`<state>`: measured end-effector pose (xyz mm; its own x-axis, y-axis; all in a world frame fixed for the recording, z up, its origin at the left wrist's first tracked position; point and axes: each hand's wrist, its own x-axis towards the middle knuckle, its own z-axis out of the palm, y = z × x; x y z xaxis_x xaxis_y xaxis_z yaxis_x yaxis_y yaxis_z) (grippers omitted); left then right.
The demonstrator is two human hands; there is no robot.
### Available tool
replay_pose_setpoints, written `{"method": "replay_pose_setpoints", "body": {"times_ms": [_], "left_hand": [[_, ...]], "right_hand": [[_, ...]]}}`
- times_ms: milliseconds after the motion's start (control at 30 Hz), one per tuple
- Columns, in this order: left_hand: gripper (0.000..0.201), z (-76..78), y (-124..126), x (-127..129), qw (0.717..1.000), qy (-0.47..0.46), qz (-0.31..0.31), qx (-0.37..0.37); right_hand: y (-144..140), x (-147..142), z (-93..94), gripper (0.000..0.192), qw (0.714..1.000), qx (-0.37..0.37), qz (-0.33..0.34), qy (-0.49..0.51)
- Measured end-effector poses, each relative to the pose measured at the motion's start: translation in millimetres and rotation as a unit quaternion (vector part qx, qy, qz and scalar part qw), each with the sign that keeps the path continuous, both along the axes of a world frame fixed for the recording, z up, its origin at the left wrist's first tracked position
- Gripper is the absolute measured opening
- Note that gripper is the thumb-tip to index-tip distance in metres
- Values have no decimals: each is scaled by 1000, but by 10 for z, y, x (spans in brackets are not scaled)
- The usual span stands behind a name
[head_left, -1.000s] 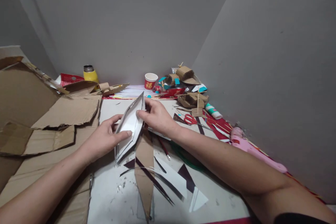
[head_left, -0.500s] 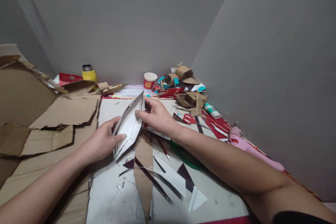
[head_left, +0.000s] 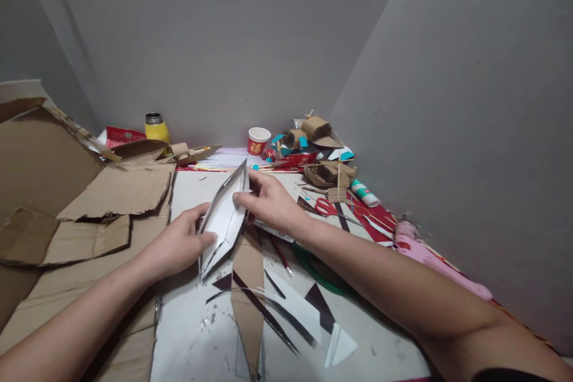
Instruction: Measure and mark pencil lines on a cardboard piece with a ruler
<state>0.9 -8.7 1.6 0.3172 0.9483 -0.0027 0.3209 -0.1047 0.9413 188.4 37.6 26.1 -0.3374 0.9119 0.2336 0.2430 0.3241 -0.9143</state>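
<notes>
Both hands grip a white boat-shaped cardboard hull (head_left: 225, 218) above the table (head_left: 192, 334): left hand (head_left: 179, 245) on its near side, right hand (head_left: 268, 203) pinching its far rim. Its long axis runs away from the person, the upper tip pointing toward the back wall.

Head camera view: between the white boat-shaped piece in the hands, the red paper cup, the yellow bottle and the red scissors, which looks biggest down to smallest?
1. white boat-shaped piece, held by both hands
2. red scissors
3. yellow bottle and red paper cup: look alike, and both stand farther back, so unranked.
</notes>
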Motion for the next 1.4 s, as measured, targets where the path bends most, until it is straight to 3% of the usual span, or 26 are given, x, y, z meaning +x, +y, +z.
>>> {"method": "replay_pose_setpoints", "body": {"times_ms": [300,600,800,1000,1400], "left_hand": [[48,37,-26,45,1000,10,15,-2],[45,12,-50,60,999,-25,20,-20],[40,47,-73,67,999,-19,42,-29],[39,66,-78,90,998,-30,41,-36],[41,-20,-46,52,996,-45,50,-59]], "right_hand": [[6,-10,-30,28,1000,6,2,15],[-68,-50,-13,35,999,-51,7,12],[-97,-59,5,32,999,-41,6,2],[-115,-64,10,19,1000,28,12,1],[-77,-81,-64,18,999,30,11,31]]}}
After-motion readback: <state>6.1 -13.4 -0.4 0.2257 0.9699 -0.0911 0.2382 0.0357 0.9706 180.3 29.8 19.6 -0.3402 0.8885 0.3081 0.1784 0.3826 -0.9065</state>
